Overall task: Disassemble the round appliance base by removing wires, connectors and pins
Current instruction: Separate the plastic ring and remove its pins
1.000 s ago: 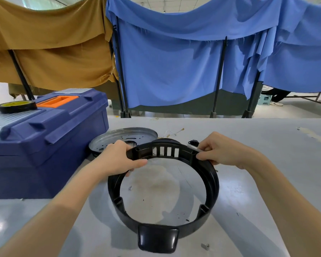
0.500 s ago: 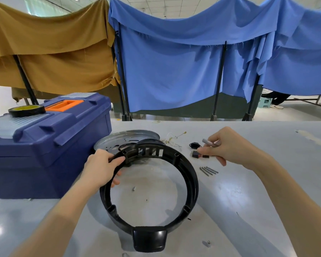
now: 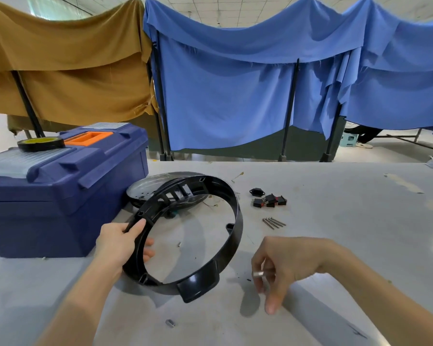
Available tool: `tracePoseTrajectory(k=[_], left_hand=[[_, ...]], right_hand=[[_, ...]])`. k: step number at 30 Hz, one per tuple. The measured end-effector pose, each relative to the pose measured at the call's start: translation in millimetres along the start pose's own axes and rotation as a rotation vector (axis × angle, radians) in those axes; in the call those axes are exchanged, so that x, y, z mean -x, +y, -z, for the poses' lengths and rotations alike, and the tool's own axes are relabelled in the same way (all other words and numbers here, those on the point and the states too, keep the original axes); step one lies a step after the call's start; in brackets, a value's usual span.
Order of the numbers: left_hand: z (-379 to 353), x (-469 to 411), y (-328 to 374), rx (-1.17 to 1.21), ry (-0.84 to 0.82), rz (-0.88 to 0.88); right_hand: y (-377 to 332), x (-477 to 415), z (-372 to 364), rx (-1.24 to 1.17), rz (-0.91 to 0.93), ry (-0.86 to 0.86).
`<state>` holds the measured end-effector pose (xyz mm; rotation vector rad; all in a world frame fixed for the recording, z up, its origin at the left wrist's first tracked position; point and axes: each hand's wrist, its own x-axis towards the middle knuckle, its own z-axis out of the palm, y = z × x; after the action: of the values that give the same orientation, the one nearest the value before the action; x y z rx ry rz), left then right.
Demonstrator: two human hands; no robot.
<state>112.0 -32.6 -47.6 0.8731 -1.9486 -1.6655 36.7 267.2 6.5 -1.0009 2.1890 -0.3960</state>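
No writing, brand, number or sign can be read anywhere in view; the blue toolbox [image 3: 68, 196] shows only plain plastic, and its pale lid panel [image 3: 23, 159] is too blurred to tell whether it carries lettering; the roll of tape [image 3: 41, 143] on the lid shows a yellow top with nothing legible; the black ring [image 3: 238, 221], the metal pin [image 3: 258, 273] and the small black switches [image 3: 269, 201] on the table are too small or too dark to show any marking.

Blue toolbox [image 3: 60, 208], tape roll [image 3: 41, 144] on top, blue cloth [image 3: 230, 96] behind.
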Motion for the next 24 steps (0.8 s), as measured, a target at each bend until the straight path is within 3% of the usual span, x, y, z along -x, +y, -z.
tracePoseTrajectory(k=[4, 10, 12, 18, 24], left_hand=[[-1.0, 2.8, -1.6, 0.015, 0.02, -0.005], [2.7, 3.5, -4.9, 0.06, 0.04, 0.013], [3.6, 2.4, -5.3, 0.081, 0.043, 0.031], [2.3, 0.2, -6.9, 0.122, 0.07, 0.052], [-0.7, -0.4, -7.4, 0.121, 0.081, 0.036]], right_hand=[[-10.2, 1.5, -6.7, 0.067, -0.066, -0.09], [-8.0, -4.2, -12.0, 0.121, -0.074, -0.071], [-1.6, -6.7, -9.2, 0.127, -0.075, 0.048], [45.1, -15.9, 26.9, 0.009, -0.155, 0.625], [83.7, -35.3, 28.7, -0.227, -0.295, 0.83]])
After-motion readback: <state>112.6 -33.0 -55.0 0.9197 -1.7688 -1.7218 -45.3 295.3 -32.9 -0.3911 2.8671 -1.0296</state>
